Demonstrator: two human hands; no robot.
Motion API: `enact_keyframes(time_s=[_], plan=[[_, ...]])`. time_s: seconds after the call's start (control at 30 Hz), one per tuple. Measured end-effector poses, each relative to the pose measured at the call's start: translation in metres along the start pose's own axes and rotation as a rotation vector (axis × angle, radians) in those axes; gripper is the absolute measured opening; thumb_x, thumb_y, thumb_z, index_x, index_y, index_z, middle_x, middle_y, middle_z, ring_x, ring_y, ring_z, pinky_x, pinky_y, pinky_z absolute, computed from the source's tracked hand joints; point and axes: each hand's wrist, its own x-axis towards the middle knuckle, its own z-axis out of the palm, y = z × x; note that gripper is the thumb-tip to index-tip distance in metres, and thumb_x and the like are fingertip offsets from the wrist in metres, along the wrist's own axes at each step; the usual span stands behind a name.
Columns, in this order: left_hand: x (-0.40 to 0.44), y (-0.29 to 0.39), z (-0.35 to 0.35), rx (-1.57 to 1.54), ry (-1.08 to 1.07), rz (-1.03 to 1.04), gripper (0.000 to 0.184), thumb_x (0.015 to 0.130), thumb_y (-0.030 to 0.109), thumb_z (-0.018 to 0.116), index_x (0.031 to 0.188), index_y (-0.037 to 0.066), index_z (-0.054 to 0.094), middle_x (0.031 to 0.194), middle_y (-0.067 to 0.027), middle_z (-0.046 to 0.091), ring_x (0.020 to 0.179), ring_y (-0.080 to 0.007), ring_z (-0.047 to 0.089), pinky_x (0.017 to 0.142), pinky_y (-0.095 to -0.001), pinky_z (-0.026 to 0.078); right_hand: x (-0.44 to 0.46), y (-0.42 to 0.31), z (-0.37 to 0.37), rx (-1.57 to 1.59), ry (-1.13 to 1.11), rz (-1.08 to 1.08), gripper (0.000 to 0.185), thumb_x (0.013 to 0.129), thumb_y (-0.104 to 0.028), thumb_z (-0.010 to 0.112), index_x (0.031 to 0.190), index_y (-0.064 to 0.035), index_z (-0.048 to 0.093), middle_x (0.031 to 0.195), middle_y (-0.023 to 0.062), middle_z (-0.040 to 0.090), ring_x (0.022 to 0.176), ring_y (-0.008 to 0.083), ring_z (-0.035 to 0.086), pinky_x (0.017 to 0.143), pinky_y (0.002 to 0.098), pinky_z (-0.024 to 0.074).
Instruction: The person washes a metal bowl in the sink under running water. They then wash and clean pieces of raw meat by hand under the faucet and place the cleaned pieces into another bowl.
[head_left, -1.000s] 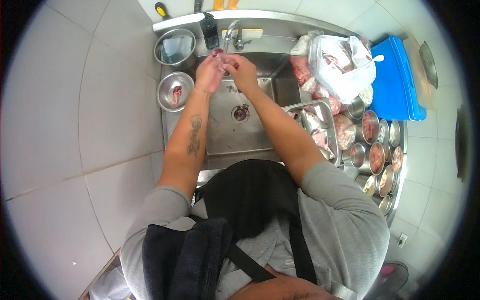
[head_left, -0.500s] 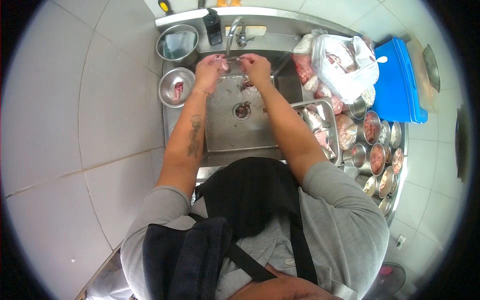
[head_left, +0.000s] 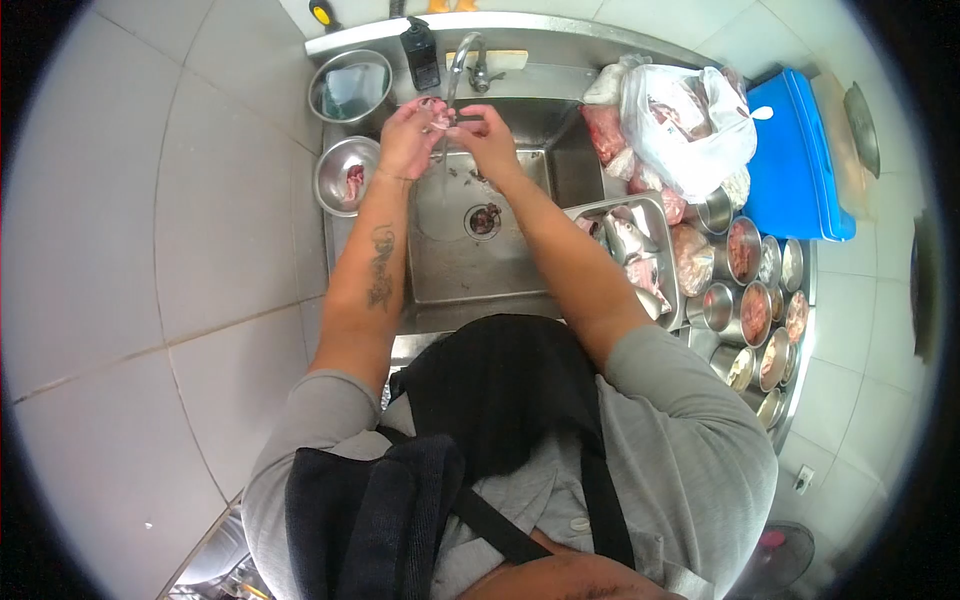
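1 pinkish-red piece of raw meat was grasped in the curled fingers of the left hand. Fingers of the right hand were bent toward it from the other side, tips at its edge; could not tell whether they pinched it. Faucet: just beyond the fingers, its spout end between the 2 hands. Sink lay beneath the fingers; its drain, with dark red scraps, was nearer the body than they were. Left of the left fingers: 1 steel bowl holding a red meat strip; beyond it, 1 deeper steel pot. Black bottle stood upright beyond the left fingers. Right of the right fingers, well apart: 1 white plastic bag; nearer the body, 1 metal tray with fish. Blue bin: farther right.
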Motion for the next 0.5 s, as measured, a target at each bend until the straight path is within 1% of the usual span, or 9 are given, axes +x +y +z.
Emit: enact_keyframes(time_s=[0.03, 0.1, 0.13, 0.2, 0.23, 0.3, 0.37, 0.4, 0.5], plan=[[0.001, -0.002, 0.001, -0.003, -0.027, 0.003, 0.027, 0.094, -0.002, 0.056, 0.120, -0.004, 0.056, 0.108, -0.0119, 0.065, 0.101, -0.0258, 0.066, 0.090, -0.0361, 0.054, 0.002, -0.006, 0.003, 0.002, 0.003, -0.003, 0.037, 0.085, -0.019, 0.079, 0.118, -0.0063, 0.070, 0.103, 0.0102, 0.075, 0.086, 0.0114, 0.068, 0.077, 0.0271, 0.0522], [0.000, -0.008, 0.005, 0.045, 0.019, 0.045, 0.029, 0.092, -0.004, 0.058, 0.121, -0.004, 0.056, 0.108, -0.0117, 0.065, 0.100, -0.0248, 0.066, 0.089, -0.0356, 0.055, 0.007, -0.012, 0.007, -0.192, 0.044, 0.022, 0.024, 0.085, -0.015, 0.077, 0.107, -0.0059, 0.073, 0.089, 0.0077, 0.076, 0.074, 0.0096, 0.068, 0.070, 0.0258, 0.0523], [-0.001, -0.010, 0.006, 0.088, 0.070, 0.087, 0.031, 0.091, -0.005, 0.060, 0.121, -0.004, 0.056, 0.109, -0.0116, 0.065, 0.099, -0.0238, 0.066, 0.088, -0.0351, 0.055, 0.011, -0.012, 0.005, -0.191, 0.044, 0.021, 0.024, 0.085, -0.015, 0.077, 0.107, -0.0059, 0.073, 0.089, 0.0077, 0.076, 0.074, 0.0096, 0.068, 0.070, 0.0258, 0.0523], [-0.006, -0.009, 0.004, 0.193, 0.073, 0.105, 0.033, 0.089, -0.007, 0.062, 0.121, -0.004, 0.056, 0.109, -0.0110, 0.065, 0.098, -0.0228, 0.066, 0.088, -0.0343, 0.055, 0.016, -0.016, 0.000, -0.257, 0.012, -0.044, 0.015, 0.085, -0.016, 0.076, 0.096, -0.0057, 0.076, 0.077, 0.0053, 0.075, 0.065, 0.0102, 0.067, 0.066, 0.0269, 0.0528], [-0.008, -0.009, 0.001, 0.298, 0.078, 0.122, 0.036, 0.088, -0.008, 0.063, 0.122, -0.004, 0.055, 0.109, -0.0105, 0.065, 0.097, -0.0217, 0.066, 0.087, -0.0335, 0.055, 0.015, -0.018, 0.000, -0.258, 0.008, -0.043, 0.015, 0.085, -0.016, 0.076, 0.096, -0.0057, 0.076, 0.077, 0.0053, 0.075, 0.065, 0.0102, 0.067, 0.066, 0.0269, 0.0528], [-0.008, -0.008, -0.003, 0.322, 0.080, 0.109, 0.037, 0.087, -0.009, 0.063, 0.123, -0.004, 0.055, 0.109, -0.0104, 0.065, 0.097, -0.0214, 0.066, 0.088, -0.0330, 0.055, 0.013, -0.021, -0.001, -0.380, 0.004, -0.084, 0.012, 0.083, -0.017, 0.075, 0.088, -0.0054, 0.076, 0.078, 0.0069, 0.075, 0.068, 0.0124, 0.070, 0.067, 0.0284, 0.0539], [-0.007, -0.009, -0.006, 0.346, 0.078, 0.100, 0.038, 0.087, -0.009, 0.063, 0.124, -0.005, 0.054, 0.110, -0.0102, 0.065, 0.097, -0.0211, 0.066, 0.088, -0.0325, 0.056, 0.010, -0.021, -0.002, -0.493, 0.037, -0.145, 0.013, 0.082, -0.017, 0.075, 0.088, -0.0056, 0.077, 0.079, 0.0075, 0.075, 0.070, 0.0141, 0.071, 0.068, 0.0294, 0.0544], [-0.007, -0.009, -0.005, 0.265, 0.054, 0.081, 0.039, 0.087, -0.009, 0.063, 0.125, -0.005, 0.053, 0.110, -0.0109, 0.065, 0.097, -0.0215, 0.066, 0.088, -0.0321, 0.056, 0.010, -0.022, -0.003, -0.601, 0.075, -0.206, 0.014, 0.081, -0.018, 0.074, 0.089, -0.0059, 0.077, 0.080, 0.0081, 0.076, 0.071, 0.0159, 0.072, 0.068, 0.0304, 0.0548], [-0.011, -0.007, -0.002, 0.155, 0.044, 0.050, 0.040, 0.087, -0.009, 0.062, 0.126, -0.004, 0.053, 0.110, -0.0127, 0.066, 0.098, -0.0221, 0.067, 0.089, -0.0319, 0.056, 0.008, -0.024, -0.011, -0.619, 0.228, -0.156, 0.014, 0.080, -0.018, 0.074, 0.087, -0.0066, 0.077, 0.081, 0.0087, 0.076, 0.072, 0.0178, 0.073, 0.070, 0.0316, 0.0553]])
